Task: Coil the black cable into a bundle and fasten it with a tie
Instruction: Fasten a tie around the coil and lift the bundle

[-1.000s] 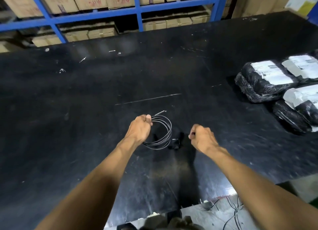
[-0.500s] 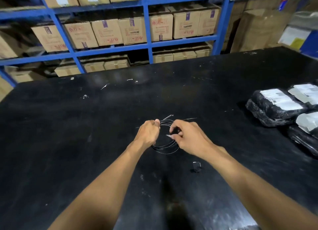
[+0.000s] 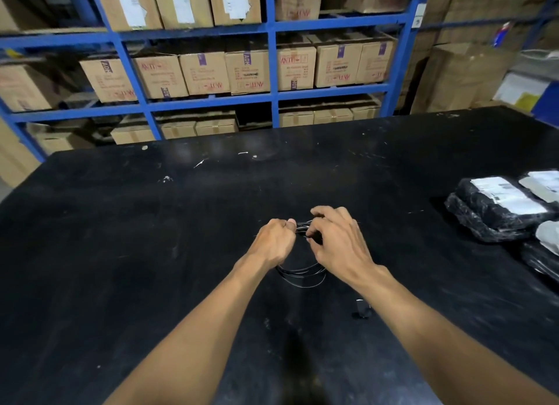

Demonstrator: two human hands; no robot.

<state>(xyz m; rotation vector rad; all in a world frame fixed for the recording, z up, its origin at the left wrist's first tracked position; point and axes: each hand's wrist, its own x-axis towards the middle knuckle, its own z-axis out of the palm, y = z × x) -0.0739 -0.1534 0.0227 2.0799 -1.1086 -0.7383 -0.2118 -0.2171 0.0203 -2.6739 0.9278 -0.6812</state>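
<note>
Black cable (image 3: pixel 302 273), thin round coil (several loops)

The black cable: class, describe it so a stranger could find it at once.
On the big black table, find the left hand and right hand near its middle. Both hold the black cable, thin loops in a ring, unlike the bulky labelled packages at the right edge.

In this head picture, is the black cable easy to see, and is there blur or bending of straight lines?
Head view: the black cable almost vanishes against the black table, only thin glints trace its loops; head view: the posts of the blue rack lean, a wide-angle effect; head view: the wrapped parcels at the right edge look soft.
</note>
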